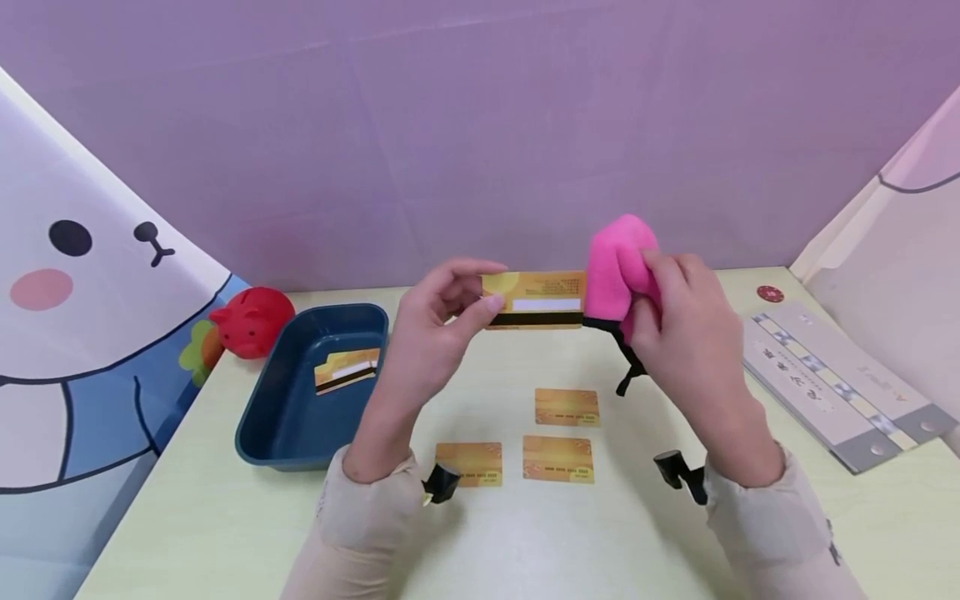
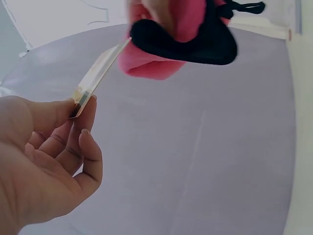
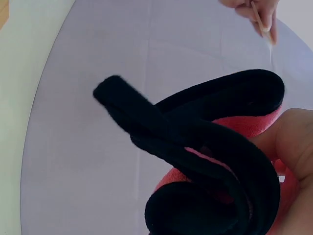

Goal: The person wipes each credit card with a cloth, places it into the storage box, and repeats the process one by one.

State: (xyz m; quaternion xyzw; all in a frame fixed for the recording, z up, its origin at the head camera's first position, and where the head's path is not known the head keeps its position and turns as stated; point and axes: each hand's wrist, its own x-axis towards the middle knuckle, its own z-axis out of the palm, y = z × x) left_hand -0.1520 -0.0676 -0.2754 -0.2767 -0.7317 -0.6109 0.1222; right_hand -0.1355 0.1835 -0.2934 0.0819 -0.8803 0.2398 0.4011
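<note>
My left hand (image 1: 442, 333) pinches a gold bank card (image 1: 536, 292) by one end between thumb and fingers. The card's back, with a black magnetic stripe and a white strip, faces the head camera. My right hand (image 1: 686, 342) grips a bunched pink fleece cloth (image 1: 617, 262) with black edging and a dangling black tie. The cloth overlaps or meets the card's right end in the head view. In the left wrist view, the card (image 2: 95, 73) is tilted, its far end close to the black edging (image 2: 188, 54). In the right wrist view, the black edging (image 3: 220, 132) hides most of my right fingers.
Several gold cards (image 1: 558, 460) lie face up on the table (image 1: 480, 550). More cards (image 1: 347, 371) sit in a dark blue tray (image 1: 258, 446) at left, beside a red piggy bank (image 1: 255, 321). At right are a grey box (image 1: 840, 383) and a red chip (image 1: 770, 293).
</note>
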